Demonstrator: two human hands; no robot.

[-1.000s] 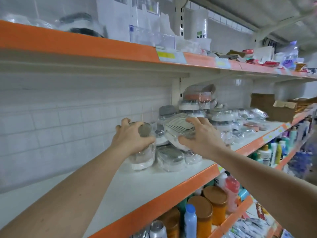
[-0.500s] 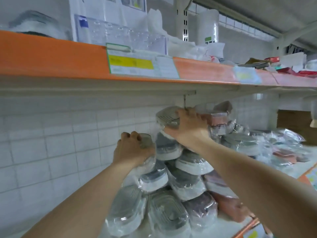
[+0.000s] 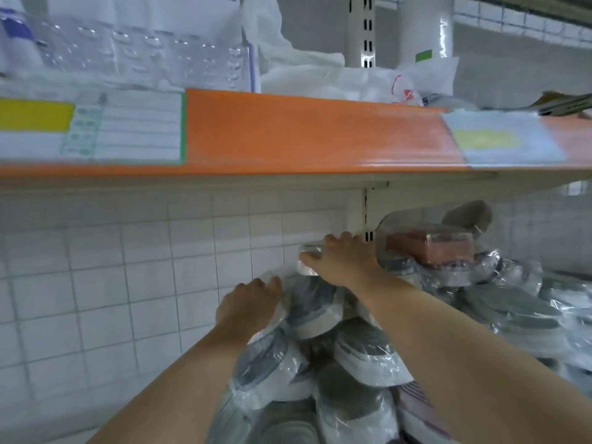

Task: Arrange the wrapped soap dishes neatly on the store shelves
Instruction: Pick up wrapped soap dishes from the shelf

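Soap dishes stacked against the tiled wall

Right hand [image 3: 344, 262] grips a wrapped soap dish [image 3: 308, 258] atop the pile; left hand [image 3: 246, 304] grips another at eight o'clock; loose dishes remain at three o'clock.

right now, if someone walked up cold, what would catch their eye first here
Most striking is the heap of wrapped soap dishes piled against the white tiled wall, with two bare arms reaching into it. The right hand grips a wrapped dish at the top of the pile while the left hand holds another lower on the pile's left side. Just above runs the bright orange shelf edge with price labels.
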